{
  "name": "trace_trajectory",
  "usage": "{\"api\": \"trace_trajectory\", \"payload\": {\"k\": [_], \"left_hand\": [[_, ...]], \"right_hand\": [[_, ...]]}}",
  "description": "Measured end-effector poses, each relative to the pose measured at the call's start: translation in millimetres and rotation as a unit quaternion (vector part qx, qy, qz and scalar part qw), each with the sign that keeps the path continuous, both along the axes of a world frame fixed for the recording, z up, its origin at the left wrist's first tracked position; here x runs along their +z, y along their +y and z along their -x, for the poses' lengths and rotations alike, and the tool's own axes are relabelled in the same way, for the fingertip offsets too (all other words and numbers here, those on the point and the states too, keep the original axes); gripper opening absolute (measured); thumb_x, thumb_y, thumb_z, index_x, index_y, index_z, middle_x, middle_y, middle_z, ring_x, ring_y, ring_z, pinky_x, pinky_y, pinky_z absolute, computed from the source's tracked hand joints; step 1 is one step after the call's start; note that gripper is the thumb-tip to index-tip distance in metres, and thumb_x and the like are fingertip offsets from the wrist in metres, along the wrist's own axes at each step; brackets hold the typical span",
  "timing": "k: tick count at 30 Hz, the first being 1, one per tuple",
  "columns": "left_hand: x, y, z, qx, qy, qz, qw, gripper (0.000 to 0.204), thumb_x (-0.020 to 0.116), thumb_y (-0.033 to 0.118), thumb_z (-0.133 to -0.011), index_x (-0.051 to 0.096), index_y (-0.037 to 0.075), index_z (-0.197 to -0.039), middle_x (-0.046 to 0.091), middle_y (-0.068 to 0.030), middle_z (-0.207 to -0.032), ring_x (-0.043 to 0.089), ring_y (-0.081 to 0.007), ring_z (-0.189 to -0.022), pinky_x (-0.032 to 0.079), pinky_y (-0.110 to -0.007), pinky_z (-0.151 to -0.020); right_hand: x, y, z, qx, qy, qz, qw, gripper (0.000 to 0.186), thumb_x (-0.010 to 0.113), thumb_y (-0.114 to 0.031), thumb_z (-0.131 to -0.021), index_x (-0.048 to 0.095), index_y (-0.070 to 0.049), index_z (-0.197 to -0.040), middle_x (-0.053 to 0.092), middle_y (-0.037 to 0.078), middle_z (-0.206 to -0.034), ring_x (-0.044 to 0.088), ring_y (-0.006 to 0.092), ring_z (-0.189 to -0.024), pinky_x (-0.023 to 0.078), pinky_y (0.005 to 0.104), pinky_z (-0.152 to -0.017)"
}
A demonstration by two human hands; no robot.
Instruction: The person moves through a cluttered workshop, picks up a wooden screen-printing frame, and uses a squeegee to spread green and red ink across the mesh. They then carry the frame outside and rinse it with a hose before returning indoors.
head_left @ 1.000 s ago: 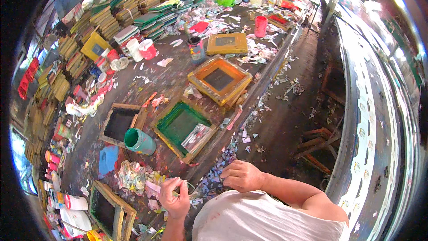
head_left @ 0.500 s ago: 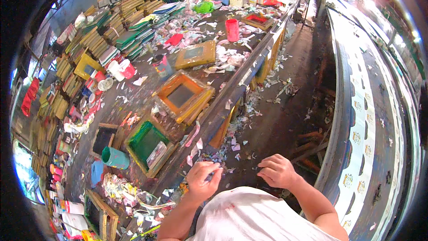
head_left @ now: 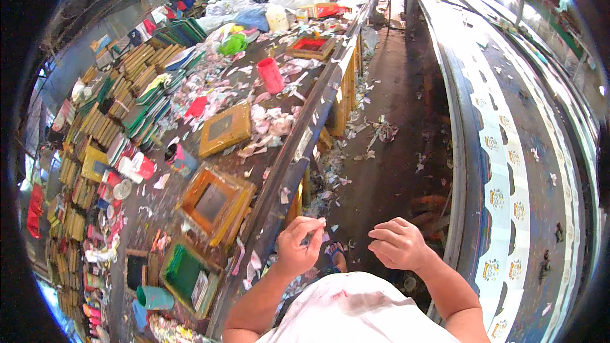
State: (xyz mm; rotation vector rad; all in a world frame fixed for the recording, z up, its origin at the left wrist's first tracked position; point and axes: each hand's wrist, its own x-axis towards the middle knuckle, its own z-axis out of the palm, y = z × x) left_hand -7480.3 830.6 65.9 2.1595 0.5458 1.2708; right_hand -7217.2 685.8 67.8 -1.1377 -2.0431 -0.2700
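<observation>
In front of my white shirt (head_left: pixel 356 311), both hands are raised over the walkway between two long tables. My left hand (head_left: pixel 298 246) is closed in a pinch, thumb against fingers. A tiny pale bit shows at its fingertips, too small to name. A short gap to the right, my right hand (head_left: pixel 400 244) has its fingers curled inward, and whatever they may hold is hidden. Neither hand touches a table. Nearest the left hand is the edge of the left table, where a green-lined wooden frame (head_left: pixel 170 265) and an orange-brown wooden frame (head_left: pixel 190 198) lie.
A teal cup (head_left: pixel 155 298), a red cup (head_left: pixel 271 76) and a yellow frame (head_left: pixel 223 128) sit among scraps on the left table. Stacked frames (head_left: pixel 95 127) line its far side. Printed white strips (head_left: pixel 499 171) run along the right table. Scraps (head_left: pixel 383 130) litter the walkway floor (head_left: pixel 387 178).
The view has swung, so the left table and its frames sit farther left and more walkway shows. My left hand has shifted slightly right; a sandalled foot now shows below. The right hand is nearly unmoved.
</observation>
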Motion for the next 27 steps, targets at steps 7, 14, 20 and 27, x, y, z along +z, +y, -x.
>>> {"api": "trace_trajectory", "payload": {"k": [7,14,20,27], "left_hand": [[18.4,113.7,-84.6,-0.025,-0.081,0.055,0.995,0.025,0.082,-0.007,-0.092,0.077,0.003,-0.114,0.079,-0.0123,-0.102,0.079,-0.0192,-0.087,0.063,-0.032,-0.079],[17.1,214.3,-167.5,-0.018,-0.115,0.083,0.99,0.025,0.084,0.0,-0.093,0.078,0.006,-0.117,0.077,-0.0093,-0.095,0.078,-0.0201,-0.082,0.061,-0.033,-0.077],[-11.6,296.5,-252.4,0.051,0.071,-0.049,0.995,0.024,0.079,0.009,-0.093,0.079,0.008,-0.117,0.075,-0.0081,-0.097,0.074,-0.0291,-0.092,0.056,-0.045,-0.086],[-8.7,360.5,-418.6,0.024,0.203,-0.259,0.944,0.029,0.068,0.016,-0.096,0.078,0.009,-0.122,0.069,-0.0056,-0.093,0.07,-0.027,-0.093,0.053,-0.048,-0.105]], "right_hand": [[20.8,95.8,-29.5,-0.045,-0.013,0.01,0.999,0.022,0.084,-0.002,-0.076,0.074,-0.009,-0.094,0.077,0.006,-0.109,0.078,0.0251,-0.098,0.062,0.0406,-0.078],[9.1,171.2,-65.5,-0.079,0.002,0.066,0.995,0.015,0.083,-0.003,-0.08,0.075,-0.008,-0.091,0.079,0.006,-0.103,0.078,0.025,-0.093,0.062,0.0405,-0.076],[6.5,247.6,-110.0,0.131,0.363,0.216,0.897,0.008,0.08,-0.006,-0.094,0.073,-0.002,-0.092,0.082,0.017,-0.103,0.079,0.03,-0.093,0.063,0.0417,-0.081],[40.8,393.2,-146.1,0.553,0.552,0.44,0.443,0.04,0.07,-0.036,-0.111,0.073,0.003,-0.121,0.074,0.022,-0.129,0.073,0.028,-0.117,0.059,0.0413,-0.097]]}}
